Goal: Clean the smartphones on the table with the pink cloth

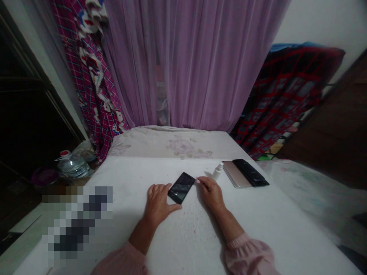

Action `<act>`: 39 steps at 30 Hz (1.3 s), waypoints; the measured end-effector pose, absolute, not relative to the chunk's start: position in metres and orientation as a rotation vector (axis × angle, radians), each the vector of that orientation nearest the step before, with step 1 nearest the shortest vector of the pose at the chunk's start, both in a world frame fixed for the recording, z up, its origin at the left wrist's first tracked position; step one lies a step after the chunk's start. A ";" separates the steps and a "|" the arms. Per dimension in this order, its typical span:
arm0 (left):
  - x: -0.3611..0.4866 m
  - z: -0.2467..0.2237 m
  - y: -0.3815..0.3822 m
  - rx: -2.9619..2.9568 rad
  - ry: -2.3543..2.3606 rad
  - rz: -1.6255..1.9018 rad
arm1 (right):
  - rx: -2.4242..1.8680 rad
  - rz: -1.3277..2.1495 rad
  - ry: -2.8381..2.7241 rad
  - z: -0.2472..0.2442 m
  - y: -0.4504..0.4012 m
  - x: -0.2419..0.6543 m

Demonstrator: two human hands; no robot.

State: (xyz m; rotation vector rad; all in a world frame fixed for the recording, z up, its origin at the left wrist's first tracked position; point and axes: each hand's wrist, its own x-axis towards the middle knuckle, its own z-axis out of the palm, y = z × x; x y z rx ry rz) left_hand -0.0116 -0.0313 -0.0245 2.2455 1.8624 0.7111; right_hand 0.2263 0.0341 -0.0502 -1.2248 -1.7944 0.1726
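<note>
Glossy glass phone screen (181, 187)

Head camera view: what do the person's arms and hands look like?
Both arms wear pale pink sleeves; the left sleeve and right sleeve end in gathered, puffy cuffs, leaving the forearms bare. The left hand and right hand are ungloved.

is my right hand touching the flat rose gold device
Apart. The head view shows the right hand clear of the flat rose-gold device, with white cloth visible between them.
</note>
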 end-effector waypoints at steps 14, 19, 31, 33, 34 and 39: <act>0.015 -0.035 -0.042 2.578 1.449 0.989 | -1.271 0.223 -1.954 -0.057 0.042 0.204; 0.016 -0.039 -0.042 2.600 1.477 0.969 | -1.155 0.239 -2.027 -0.060 0.009 0.203; 0.015 -0.043 -0.042 2.629 1.473 0.946 | -1.351 0.165 -1.874 -0.055 0.049 0.189; 0.015 -0.043 -0.042 2.621 1.479 0.950 | -1.364 0.164 -1.857 -0.054 0.053 0.188; 0.016 -0.042 -0.043 2.618 1.486 0.948 | -1.358 0.168 -1.862 -0.054 0.052 0.188; 0.017 -0.041 -0.044 2.631 1.507 0.924 | -1.203 0.223 -1.966 -0.055 0.020 0.195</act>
